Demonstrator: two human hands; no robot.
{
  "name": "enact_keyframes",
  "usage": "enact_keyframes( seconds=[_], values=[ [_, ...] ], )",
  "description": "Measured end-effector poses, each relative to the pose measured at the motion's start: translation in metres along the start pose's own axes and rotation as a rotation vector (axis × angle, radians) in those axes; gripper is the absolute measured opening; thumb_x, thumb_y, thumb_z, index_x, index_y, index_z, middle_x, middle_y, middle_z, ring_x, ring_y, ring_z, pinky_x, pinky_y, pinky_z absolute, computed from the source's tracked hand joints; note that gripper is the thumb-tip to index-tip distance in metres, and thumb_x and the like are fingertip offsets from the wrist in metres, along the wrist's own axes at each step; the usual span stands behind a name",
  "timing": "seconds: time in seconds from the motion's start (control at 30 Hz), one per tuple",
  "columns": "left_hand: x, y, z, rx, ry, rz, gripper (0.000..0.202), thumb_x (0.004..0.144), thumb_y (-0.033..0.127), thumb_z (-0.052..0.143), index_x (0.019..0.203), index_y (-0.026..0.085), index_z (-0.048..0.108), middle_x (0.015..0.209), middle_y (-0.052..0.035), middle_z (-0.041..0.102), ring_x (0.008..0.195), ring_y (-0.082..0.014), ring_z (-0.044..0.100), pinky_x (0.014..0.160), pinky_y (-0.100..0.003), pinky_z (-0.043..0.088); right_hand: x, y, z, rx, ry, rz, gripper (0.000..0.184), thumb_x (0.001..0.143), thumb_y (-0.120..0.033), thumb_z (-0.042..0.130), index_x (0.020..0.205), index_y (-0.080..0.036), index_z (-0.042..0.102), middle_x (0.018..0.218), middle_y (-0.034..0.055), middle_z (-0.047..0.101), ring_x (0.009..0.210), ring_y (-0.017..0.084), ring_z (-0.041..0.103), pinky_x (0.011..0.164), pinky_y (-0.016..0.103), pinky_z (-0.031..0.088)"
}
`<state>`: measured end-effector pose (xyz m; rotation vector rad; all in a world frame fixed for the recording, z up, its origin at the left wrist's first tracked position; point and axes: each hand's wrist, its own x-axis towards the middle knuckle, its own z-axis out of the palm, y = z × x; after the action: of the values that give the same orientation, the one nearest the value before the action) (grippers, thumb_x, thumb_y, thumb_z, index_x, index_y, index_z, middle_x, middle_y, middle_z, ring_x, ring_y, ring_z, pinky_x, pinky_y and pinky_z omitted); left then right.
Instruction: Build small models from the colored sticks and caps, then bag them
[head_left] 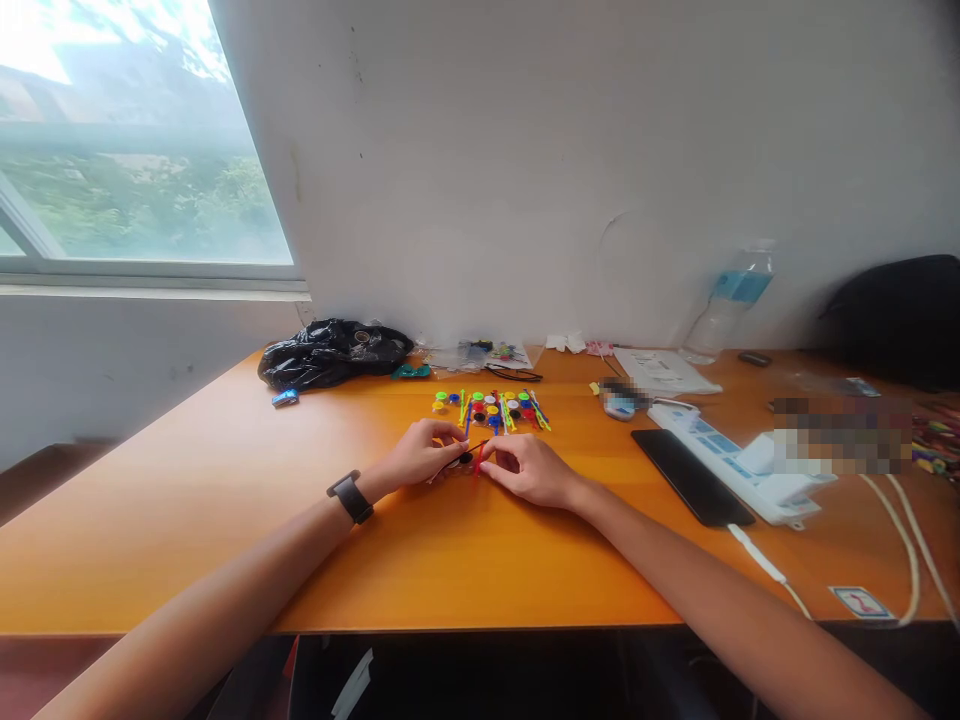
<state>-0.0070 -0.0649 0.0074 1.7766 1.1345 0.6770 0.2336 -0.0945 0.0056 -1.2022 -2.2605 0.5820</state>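
My left hand (420,452), with a black band on its wrist, is closed at the fingertips around something small. A thin dark strip runs out from these fingers, but its kind is too small to tell. Close by on the right, my right hand (531,470) pinches a thin red plastic piece (478,461) between thumb and forefinger. A small black round piece (466,458) sits between the two hands, partly covered by the left fingers. Just beyond my fingertips lies a group of small round pieces (492,411) and thin sticks (540,412) in yellow, green, blue, red and white.
A black plastic bag (330,355) and small clear packets stand along the wall. Rightward lie a black phone (690,475), a white power strip (724,460) with cables, papers (664,371) and a clear bottle (724,305). The wooden table (465,570) ends at its front edge below my hands.
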Motion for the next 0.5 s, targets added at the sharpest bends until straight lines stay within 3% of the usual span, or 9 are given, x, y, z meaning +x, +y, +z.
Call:
enact_keyframes(
  seconds=[0.13, 0.27, 0.4, 0.5],
  values=[
    [-0.004, 0.005, 0.001, 0.038, -0.045, 0.085, 0.05, 0.097, 0.066, 0.057, 0.098, 0.018, 0.073, 0.076, -0.0028, 0.071, 0.054, -0.0147, 0.06, 0.048, -0.025, 0.043, 0.0, 0.0, 0.0, 0.016, -0.009, -0.021, 0.017, 0.094, -0.032, 0.068, 0.104, -0.023, 0.078, 0.07, -0.0009, 0.063, 0.065, 0.015, 0.054, 0.061, 0.026, 0.036],
    [-0.012, 0.012, 0.005, 0.258, 0.014, 0.3, 0.048, 0.098, 0.066, 0.059, 0.103, 0.02, 0.071, 0.089, -0.0041, 0.072, 0.072, -0.018, 0.064, 0.063, -0.027, 0.048, -0.001, -0.005, 0.001, 0.047, -0.034, -0.065, 0.018, 0.094, -0.031, 0.067, 0.106, -0.023, 0.078, 0.078, 0.0, 0.068, 0.069, 0.015, 0.057, 0.063, 0.026, 0.038],
    [-0.015, 0.012, 0.009, 0.522, 0.024, 0.457, 0.035, 0.096, 0.055, 0.066, 0.112, 0.024, 0.069, 0.101, -0.0074, 0.07, 0.087, -0.0233, 0.066, 0.074, -0.032, 0.051, -0.001, -0.008, 0.001, 0.074, -0.102, -0.187, 0.024, 0.091, -0.02, 0.064, 0.109, -0.025, 0.078, 0.092, 0.0016, 0.073, 0.079, 0.017, 0.061, 0.069, 0.025, 0.042],
    [-0.013, 0.009, 0.007, 0.597, -0.011, 0.54, 0.019, 0.096, 0.032, 0.064, 0.113, 0.025, 0.068, 0.101, -0.0071, 0.068, 0.091, -0.0237, 0.065, 0.08, -0.033, 0.052, 0.0, -0.003, 0.001, 0.076, -0.115, -0.164, 0.024, 0.087, -0.015, 0.061, 0.103, -0.022, 0.078, 0.081, 0.0005, 0.069, 0.07, 0.015, 0.056, 0.064, 0.025, 0.04]
  ],
)
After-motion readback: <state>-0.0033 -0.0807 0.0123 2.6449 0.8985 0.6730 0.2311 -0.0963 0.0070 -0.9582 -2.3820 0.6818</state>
